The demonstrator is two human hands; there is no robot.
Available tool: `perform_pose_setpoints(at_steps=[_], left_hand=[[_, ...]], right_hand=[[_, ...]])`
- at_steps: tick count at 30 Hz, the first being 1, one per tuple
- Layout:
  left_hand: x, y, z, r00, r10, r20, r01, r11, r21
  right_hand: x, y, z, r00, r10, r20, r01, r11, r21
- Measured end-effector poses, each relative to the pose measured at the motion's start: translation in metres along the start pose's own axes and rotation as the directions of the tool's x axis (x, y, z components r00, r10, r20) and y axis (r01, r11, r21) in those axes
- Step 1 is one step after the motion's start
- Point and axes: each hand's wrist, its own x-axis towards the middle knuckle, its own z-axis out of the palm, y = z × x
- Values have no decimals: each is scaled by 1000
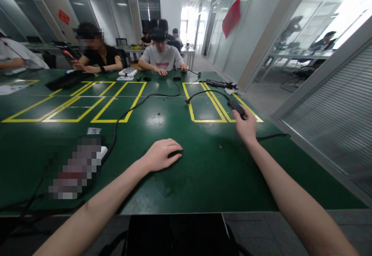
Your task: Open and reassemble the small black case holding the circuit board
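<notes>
My right hand [246, 126] is closed around a black power adapter [236, 109] at the right of the green table. From the adapter's far end a thin cord [212, 90] arches left to a black plug [188, 101], near the left yellow line of a taped box. Another black cord [274, 136] runs right from behind my right wrist toward the table's edge. My left hand [162, 154] rests palm down on the bare tabletop, fingers stretched out and thumb apart, with nothing visible in it.
Yellow tape [109, 121] marks rectangles across the green table [197, 186]. A long black cable [116, 128] crosses it toward a blurred-out item [77, 169] at left. A black folded stand-like object [219, 83] lies at the far right. A person in grey [162, 58] sits opposite, hands on the table.
</notes>
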Motion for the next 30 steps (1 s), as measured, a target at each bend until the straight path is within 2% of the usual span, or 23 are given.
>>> perform_pose_setpoints(at_steps=[2, 4, 8, 11, 14, 18, 30], left_hand=[[1, 0, 0, 1000, -4, 0, 4, 1000, -19], [1, 1, 0, 1000, -4, -1, 3, 999, -32], [1, 1, -1, 1000, -14, -10, 13, 998, -53], [1, 1, -1, 1000, -14, -15, 13, 998, -61], [1, 2, -1, 1000, -17, -17, 16, 998, -63], [1, 2, -2, 999, -28, -15, 27, 997, -68], [0, 3, -3, 999, -25, -37, 22, 996, -84]], right_hand=[[12, 13, -13, 993, 22, -116, -30, 997, -72], [18, 23, -24, 984, 79, -159, -104, 982, -158], [17, 37, -31, 965, 258, -53, -261, 904, -338], [16, 45, -30, 939, 342, 33, -290, 842, -455], [17, 52, -27, 935, 348, 59, -273, 818, -506], [19, 58, -25, 950, 311, 40, -253, 837, -484], [22, 60, -28, 929, 369, -29, -332, 797, -504]])
